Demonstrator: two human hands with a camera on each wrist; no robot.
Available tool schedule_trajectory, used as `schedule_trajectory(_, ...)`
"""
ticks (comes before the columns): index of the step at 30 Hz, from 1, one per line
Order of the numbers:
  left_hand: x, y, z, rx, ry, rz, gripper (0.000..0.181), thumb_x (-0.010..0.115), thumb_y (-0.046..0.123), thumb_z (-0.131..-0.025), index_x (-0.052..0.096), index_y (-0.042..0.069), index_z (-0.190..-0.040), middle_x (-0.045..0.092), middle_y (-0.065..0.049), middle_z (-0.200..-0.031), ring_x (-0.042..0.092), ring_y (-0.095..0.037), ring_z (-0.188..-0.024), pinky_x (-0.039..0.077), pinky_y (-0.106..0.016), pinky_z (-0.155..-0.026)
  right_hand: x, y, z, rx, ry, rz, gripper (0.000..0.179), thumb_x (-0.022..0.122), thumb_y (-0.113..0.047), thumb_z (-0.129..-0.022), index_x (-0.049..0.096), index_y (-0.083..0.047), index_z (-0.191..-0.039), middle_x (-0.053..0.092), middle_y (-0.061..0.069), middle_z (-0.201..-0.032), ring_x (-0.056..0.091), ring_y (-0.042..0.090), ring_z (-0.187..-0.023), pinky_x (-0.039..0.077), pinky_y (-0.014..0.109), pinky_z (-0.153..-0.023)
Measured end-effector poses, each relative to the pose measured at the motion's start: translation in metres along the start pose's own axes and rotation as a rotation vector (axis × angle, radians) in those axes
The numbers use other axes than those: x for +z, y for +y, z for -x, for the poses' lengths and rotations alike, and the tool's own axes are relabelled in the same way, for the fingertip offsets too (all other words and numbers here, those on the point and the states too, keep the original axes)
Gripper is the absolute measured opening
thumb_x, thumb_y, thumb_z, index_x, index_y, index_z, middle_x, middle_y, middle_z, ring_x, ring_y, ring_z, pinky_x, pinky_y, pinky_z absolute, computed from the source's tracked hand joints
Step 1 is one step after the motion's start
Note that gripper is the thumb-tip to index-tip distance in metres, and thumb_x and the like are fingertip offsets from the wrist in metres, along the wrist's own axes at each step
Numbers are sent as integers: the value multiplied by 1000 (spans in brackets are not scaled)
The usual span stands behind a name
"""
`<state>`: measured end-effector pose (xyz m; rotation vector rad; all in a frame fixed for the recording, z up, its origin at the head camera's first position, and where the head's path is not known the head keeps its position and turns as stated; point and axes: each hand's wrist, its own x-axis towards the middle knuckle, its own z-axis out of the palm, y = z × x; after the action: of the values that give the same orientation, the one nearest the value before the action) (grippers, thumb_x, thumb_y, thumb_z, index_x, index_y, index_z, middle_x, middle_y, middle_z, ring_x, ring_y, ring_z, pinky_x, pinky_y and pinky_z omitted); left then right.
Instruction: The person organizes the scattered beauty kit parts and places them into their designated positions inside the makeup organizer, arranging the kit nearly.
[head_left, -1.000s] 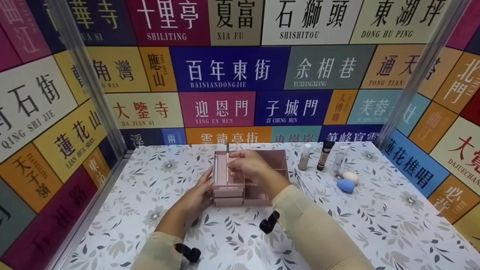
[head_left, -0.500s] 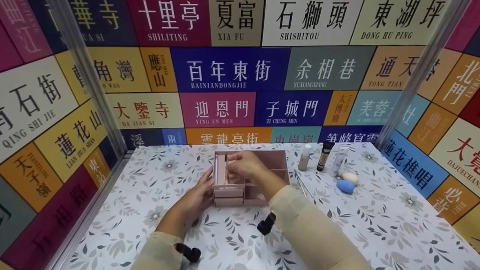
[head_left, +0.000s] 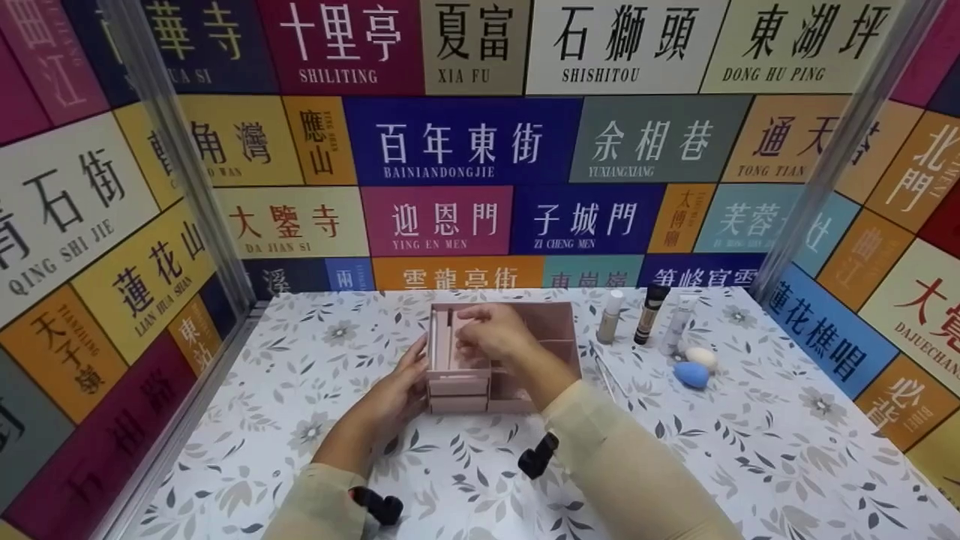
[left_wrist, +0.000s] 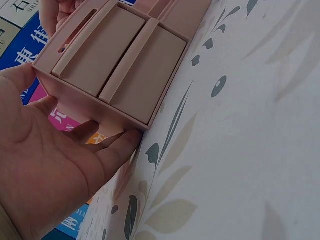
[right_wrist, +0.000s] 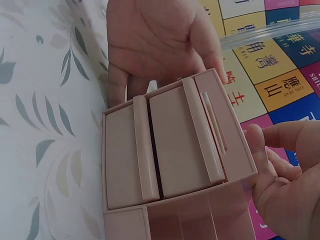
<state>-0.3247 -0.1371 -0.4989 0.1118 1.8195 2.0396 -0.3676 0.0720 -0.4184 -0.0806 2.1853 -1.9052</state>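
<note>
A pink cosmetics organizer [head_left: 459,373] with two small drawers [left_wrist: 145,70] stands on the table. In its upper left compartment are a pale stick [head_left: 434,334] and a slender dark-ended makeup brush or pencil [head_left: 450,322]; its exact kind is unclear. My left hand [head_left: 394,390] touches the organizer's left side with fairly straight fingers, plain in the left wrist view. Over the compartment is my right hand [head_left: 491,334], just right of the dark-ended stick, fingers loosely bent. The right wrist view shows its thumb and fingers by the rim, no item visible between them.
Right of the organizer, two thin sticks [head_left: 611,376] lie on the table. Beyond stand a foundation bottle [head_left: 608,321], a black-capped tube [head_left: 648,316] and a white tube [head_left: 678,324]. A blue sponge [head_left: 691,373] and a cream sponge [head_left: 703,355] lie in front.
The dark-ended stick, held upright by my right hand a second ago, has gone down into the compartment, and the hand has come off it slightly to the right. My left hand stays put.
</note>
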Motion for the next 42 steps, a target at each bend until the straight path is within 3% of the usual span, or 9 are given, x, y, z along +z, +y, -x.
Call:
schedule_trajectory(7,0,3,0,-12,12,-16,61,47,50,-111,21,56,-166,22,2,-181,28,-32,-166,22,-57,-136,-9,2,14,-44,20,-94,44,72,-1,-91,70,-8,-135,76,16,-104,75,20,-80,68,36,-76)
schedule_trajectory(15,0,4,0,1,1,-1,62,47,47,-112,21,53,-167,19,0,-182,26,-34,-166,21,-57,-136,-30,12,26,-82,43,-237,39,70,4,-94,67,2,-132,73,11,-98,73,20,-80,67,31,-76)
schedule_trajectory(27,-2,0,0,54,-30,-1,63,46,45,-113,18,49,-169,15,-1,-183,24,-36,-166,20,-59,-135,-64,31,38,-107,70,-238,47,67,4,-97,55,11,-143,74,9,-97,72,18,-80,64,26,-76)
schedule_trajectory(36,-2,2,1,15,-24,-13,60,46,49,-112,20,56,-166,20,-1,-181,22,-34,-167,19,-57,-136,-89,40,43,-124,72,-210,44,67,2,-98,56,10,-140,73,3,-96,73,16,-82,65,26,-78)
schedule_trajectory(42,-1,0,1,18,-27,0,61,46,48,-112,19,54,-167,22,-3,-181,23,-35,-167,20,-57,-136,-113,48,51,-102,120,-166,45,68,-1,-100,55,7,-142,74,1,-99,73,15,-87,64,26,-80)
